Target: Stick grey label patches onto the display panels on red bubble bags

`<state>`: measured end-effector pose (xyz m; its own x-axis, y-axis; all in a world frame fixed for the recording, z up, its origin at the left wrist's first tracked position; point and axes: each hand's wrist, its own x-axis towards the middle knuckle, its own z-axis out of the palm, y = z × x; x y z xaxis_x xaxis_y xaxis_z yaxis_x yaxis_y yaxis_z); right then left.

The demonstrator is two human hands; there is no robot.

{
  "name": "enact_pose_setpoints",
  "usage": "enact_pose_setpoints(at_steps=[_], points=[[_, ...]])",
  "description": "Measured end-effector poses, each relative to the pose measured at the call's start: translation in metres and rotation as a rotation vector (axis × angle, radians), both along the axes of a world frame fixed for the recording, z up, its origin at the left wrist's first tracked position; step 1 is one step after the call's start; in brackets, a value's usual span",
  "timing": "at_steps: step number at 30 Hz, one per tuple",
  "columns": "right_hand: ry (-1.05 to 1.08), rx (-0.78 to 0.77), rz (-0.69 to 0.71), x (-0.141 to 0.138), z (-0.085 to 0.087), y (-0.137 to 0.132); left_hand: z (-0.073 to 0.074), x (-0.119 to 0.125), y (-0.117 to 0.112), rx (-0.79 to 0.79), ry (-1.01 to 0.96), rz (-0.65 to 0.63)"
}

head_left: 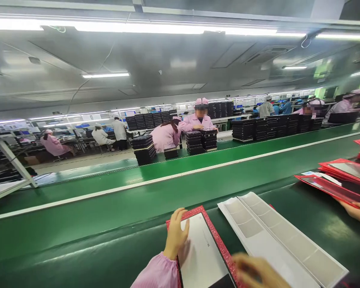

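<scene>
My left hand [175, 234] lies flat with its fingers stretched out on the far left corner of a red patterned box [219, 244] that holds a white sheet [201, 256]. My right hand [258, 272] is blurred by motion at the near right edge of that box, and its fingers cannot be made out. Right of the box lies a long white tray [282, 240] with several shallow compartments, touching the box's right side.
The green conveyor belt [138, 192] with a white stripe runs across. Red boxes [342, 176] lie at the right, with another person's hand [358, 212] beside them. Stacks of black trays [198, 142] and people in pink coats sit beyond the belt.
</scene>
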<state>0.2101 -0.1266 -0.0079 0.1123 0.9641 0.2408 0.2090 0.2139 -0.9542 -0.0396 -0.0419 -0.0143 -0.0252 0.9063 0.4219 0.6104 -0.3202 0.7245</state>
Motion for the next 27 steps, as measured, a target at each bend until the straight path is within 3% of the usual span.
enact_pose_setpoints(at_steps=[2,5,7,10,16,21,27], points=[[-0.14,-0.015,0.098,0.027,-0.004,0.034,0.011,0.036,-0.002,-0.056,0.02,-0.171],[-0.399,0.057,-0.077,0.055,-0.027,0.075,0.012,0.091,0.001,-0.143,0.027,-0.358],[-0.506,0.077,-0.161,0.063,-0.049,0.089,0.003,0.121,0.009,-0.206,0.008,-0.394],[-0.55,0.055,-0.166,0.063,-0.073,0.092,-0.017,0.151,0.024,-0.329,-0.056,-0.341],[-0.587,0.049,-0.149,0.06,-0.08,0.086,-0.043,0.171,0.04,-0.552,-0.189,-0.209],[-0.592,0.063,-0.106,0.057,-0.076,0.085,-0.042,0.175,0.042,-0.519,-0.184,-0.154],[-0.569,0.077,-0.089,0.055,-0.069,0.082,-0.038,0.18,0.041,-0.414,-0.101,-0.177]])
